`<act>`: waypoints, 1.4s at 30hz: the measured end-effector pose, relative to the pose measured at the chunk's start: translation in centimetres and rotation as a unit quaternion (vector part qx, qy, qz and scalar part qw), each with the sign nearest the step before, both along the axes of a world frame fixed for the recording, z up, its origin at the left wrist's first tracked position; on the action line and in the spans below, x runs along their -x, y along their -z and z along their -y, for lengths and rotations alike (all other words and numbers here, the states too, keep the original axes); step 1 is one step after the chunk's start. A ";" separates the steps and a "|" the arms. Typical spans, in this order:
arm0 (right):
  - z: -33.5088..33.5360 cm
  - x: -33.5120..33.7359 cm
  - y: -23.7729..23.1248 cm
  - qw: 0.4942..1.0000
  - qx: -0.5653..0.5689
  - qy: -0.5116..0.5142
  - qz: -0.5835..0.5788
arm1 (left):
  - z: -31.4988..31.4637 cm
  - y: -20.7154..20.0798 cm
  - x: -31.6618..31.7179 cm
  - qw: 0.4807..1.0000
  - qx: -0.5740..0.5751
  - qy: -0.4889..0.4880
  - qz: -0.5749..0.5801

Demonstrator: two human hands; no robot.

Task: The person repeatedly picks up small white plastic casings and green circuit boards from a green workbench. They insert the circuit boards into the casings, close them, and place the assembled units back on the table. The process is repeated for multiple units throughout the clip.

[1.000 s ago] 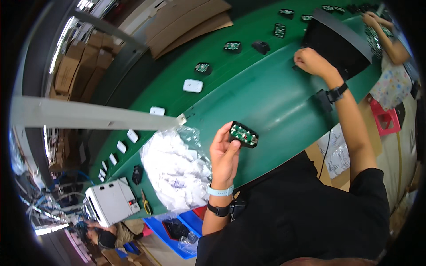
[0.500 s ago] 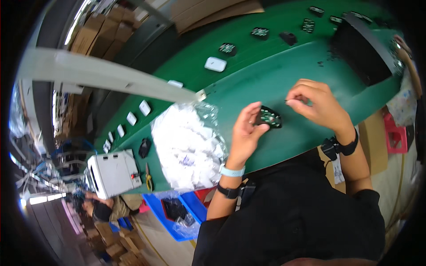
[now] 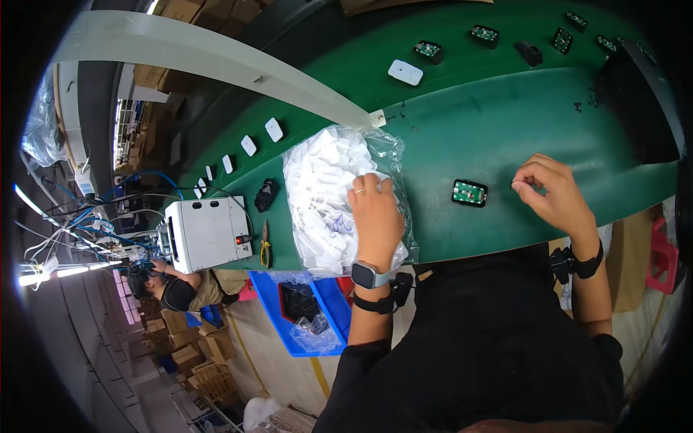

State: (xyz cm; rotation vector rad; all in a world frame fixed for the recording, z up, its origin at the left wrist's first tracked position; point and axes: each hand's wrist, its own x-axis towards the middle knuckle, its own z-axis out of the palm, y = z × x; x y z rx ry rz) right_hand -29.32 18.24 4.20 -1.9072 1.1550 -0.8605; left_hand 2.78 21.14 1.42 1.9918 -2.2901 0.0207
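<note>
My left hand (image 3: 375, 224) rests on a clear plastic bag (image 3: 397, 155) full of white plastic pieces (image 3: 317, 180), its fingers a little apart and bent down onto them. Whether a piece is under the fingertips is hidden. To the right, a black housing with a green circuit board (image 3: 469, 193) lies flat on the green table, board side up, touched by neither hand. Further right, my right hand (image 3: 552, 191) is held closed in a pinch above the table. A tiny dark thing shows at its fingertips, too small to name.
Along the far belt lie a white cover (image 3: 406, 72), more housings with boards (image 3: 484, 35) and a row of white covers (image 3: 273, 130). A black bin (image 3: 635, 101) stands right. Left are pliers (image 3: 266, 245), a white machine (image 3: 206, 232) and a blue crate (image 3: 271, 310). A pale beam (image 3: 216, 61) crosses above.
My left hand has let go of the housing with the board and moved left onto the bag. The housing now lies on the table. My right hand keeps its pinch.
</note>
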 end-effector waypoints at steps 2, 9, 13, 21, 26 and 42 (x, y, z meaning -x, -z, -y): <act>-0.1 -0.3 -0.1 1.000 -0.001 -0.004 0.009 | 0.1 -0.1 -1.2 1.000 0.013 0.010 -0.016; -0.9 -2.0 -0.1 0.995 0.060 0.007 0.074 | 1.3 -1.2 1.2 0.851 0.012 -0.111 -0.513; -0.9 -3.7 -1.1 0.986 0.124 0.035 0.108 | 1.1 -2.6 5.2 0.630 -0.076 -0.098 -0.766; -0.5 -3.9 -1.9 0.967 0.228 0.076 0.087 | -0.3 -5.7 10.4 0.578 -0.142 -0.026 -0.803; -0.2 -3.5 -2.2 0.955 0.278 0.080 0.066 | -0.3 -5.9 10.9 0.585 -0.137 -0.006 -0.799; -0.4 -3.3 -2.8 0.958 0.276 0.078 0.005 | -0.4 -5.2 11.3 0.685 -0.097 0.034 -0.721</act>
